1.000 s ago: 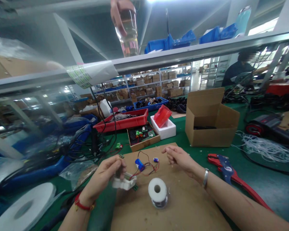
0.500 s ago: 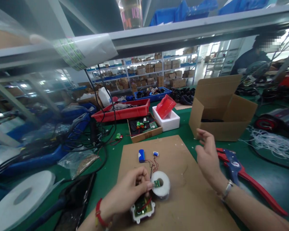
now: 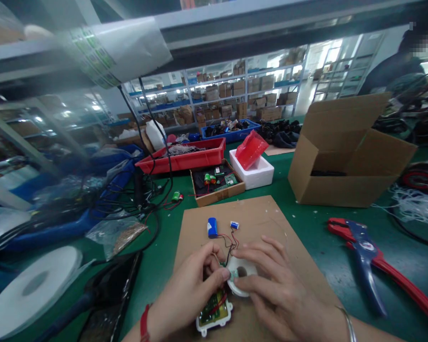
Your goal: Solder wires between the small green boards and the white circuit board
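Observation:
My left hand [image 3: 201,280] is closed, its thumb and fingertips pinching a small green circuit board [image 3: 233,274] at the left side of a white roll [image 3: 248,267]. Over the roll's right side is my right hand [image 3: 280,280], its fingers spread and its thumb resting near the small board. A white-framed housing with a circuit board inside [image 3: 214,317] lies below my left hand, partly hidden by it. Thin red and black wires [image 3: 232,241] run from behind the roll to a blue cylindrical battery [image 3: 212,228] and a small blue-and-white component [image 3: 234,225].
A cardboard sheet [image 3: 196,216] lies under the work. Red-and-blue wire strippers [image 3: 365,247] and an open carton [image 3: 338,190] are at right. Farther back stand a small parts box [image 3: 219,194], a white foam box [image 3: 258,178] and a red tray [image 3: 199,160]. Left is a large white reel [image 3: 62,270].
My right hand has come from beside the carton down and left onto the white roll. My left hand keeps its pinch on the small board. The camera view has tilted down slightly.

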`<control>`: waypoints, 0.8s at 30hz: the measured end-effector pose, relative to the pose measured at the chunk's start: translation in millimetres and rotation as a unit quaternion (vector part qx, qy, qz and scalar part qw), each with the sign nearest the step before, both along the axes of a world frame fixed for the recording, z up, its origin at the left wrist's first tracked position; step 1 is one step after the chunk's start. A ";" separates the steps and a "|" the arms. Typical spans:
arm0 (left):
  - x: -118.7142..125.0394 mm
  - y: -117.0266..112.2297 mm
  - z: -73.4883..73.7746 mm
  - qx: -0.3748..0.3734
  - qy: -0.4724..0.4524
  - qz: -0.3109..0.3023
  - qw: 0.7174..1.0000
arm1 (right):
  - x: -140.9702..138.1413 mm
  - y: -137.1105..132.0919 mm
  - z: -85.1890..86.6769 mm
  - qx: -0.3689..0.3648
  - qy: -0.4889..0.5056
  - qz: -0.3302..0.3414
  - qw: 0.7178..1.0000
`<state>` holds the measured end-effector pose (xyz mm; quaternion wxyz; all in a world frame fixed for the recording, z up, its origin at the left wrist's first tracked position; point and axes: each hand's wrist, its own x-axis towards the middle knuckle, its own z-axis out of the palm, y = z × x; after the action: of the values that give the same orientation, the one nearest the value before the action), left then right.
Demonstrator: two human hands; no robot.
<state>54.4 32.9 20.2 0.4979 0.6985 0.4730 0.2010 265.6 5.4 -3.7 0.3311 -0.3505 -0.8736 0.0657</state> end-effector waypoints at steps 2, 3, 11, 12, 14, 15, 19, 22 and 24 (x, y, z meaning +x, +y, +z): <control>-2.9 -2.2 -1.4 0.106 0.026 -0.037 0.993 | -1.0 1.1 2.2 -0.004 0.008 0.004 1.000; -4.7 -3.0 -3.0 0.151 0.044 -0.061 0.986 | -1.3 1.7 3.9 -0.007 0.009 0.006 1.000; -24.8 4.8 -27.6 0.302 0.292 0.001 0.908 | -1.3 3.7 6.5 -0.043 0.006 0.032 0.999; -25.8 4.3 -27.5 0.345 0.313 0.024 0.884 | -1.7 3.8 6.1 -0.046 0.008 0.030 0.998; -24.9 -0.4 -24.4 0.457 0.302 0.046 0.835 | -2.1 4.2 5.9 -0.048 0.012 0.029 0.998; -23.1 -4.2 -22.2 0.514 0.274 0.041 0.812 | -2.0 4.5 6.3 -0.051 0.011 0.029 0.998; -11.3 -18.0 -19.3 0.633 0.149 0.000 0.759 | -0.4 5.5 10.0 -0.064 -0.005 0.040 0.997; -5.2 -17.7 -23.5 0.622 0.120 -0.020 0.773 | 1.3 6.1 10.6 -0.076 -0.013 0.041 0.996; -4.0 -14.4 -25.3 0.598 0.130 -0.046 0.790 | 2.3 6.5 8.0 -0.081 -0.008 0.040 0.996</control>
<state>50.4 18.4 -5.1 -0.0766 0.8973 0.2858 0.3275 267.8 11.9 4.4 0.2916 -0.3416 -0.8814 0.1460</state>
